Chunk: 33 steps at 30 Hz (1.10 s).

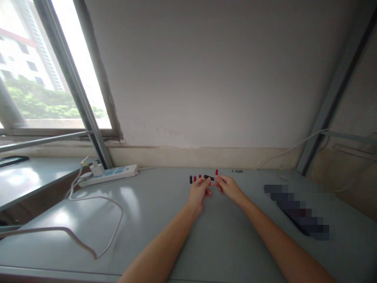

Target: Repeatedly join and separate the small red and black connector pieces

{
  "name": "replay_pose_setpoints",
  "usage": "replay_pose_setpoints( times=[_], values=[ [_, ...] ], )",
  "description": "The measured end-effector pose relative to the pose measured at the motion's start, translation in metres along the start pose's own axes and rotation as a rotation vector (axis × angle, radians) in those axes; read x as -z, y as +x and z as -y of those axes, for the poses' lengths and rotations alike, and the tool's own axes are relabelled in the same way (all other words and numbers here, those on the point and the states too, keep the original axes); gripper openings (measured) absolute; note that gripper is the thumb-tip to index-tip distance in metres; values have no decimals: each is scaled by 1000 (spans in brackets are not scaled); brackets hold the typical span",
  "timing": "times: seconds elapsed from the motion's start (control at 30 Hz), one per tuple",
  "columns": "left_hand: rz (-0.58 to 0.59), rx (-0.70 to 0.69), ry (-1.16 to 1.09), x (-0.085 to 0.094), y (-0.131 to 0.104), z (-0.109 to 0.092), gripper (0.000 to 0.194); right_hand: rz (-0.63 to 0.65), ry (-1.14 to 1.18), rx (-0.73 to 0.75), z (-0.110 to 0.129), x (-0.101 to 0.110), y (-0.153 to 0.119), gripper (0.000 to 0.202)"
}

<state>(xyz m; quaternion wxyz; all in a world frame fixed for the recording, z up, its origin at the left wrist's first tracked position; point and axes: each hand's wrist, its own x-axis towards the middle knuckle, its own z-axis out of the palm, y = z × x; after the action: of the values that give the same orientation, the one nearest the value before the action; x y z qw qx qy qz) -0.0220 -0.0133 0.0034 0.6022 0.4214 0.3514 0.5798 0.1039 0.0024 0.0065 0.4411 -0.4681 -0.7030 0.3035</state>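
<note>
My left hand pinches a small black cylinder, held tilted between thumb and fingers above the desk. Close beside it on the right is my right hand, its thumb and forefinger closed on a small red cylinder that sticks up past the fingertips. Its lower end is hidden by the fingers. Just left of my left hand, a black cylinder and a red cylinder stand upright in a row. Another red cylinder shows partly behind my left fingers.
Several tiny grey pieces lie near the wall, right of my hands. A blurred dark flat object rests on the right of the grey desk. At left are a white power strip and a looping cable.
</note>
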Motion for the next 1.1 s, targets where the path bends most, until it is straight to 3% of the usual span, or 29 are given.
replay_pose_setpoints(
  times=[0.53, 1.1],
  values=[
    [-73, -4, 31, 0, -1, -1, 34, -8, 29, 23, -7, 0, 2, 19],
    [-186, -29, 29, 1, 1, -3, 35, -69, -377, 119, -7, 3, -2, 8]
  ],
)
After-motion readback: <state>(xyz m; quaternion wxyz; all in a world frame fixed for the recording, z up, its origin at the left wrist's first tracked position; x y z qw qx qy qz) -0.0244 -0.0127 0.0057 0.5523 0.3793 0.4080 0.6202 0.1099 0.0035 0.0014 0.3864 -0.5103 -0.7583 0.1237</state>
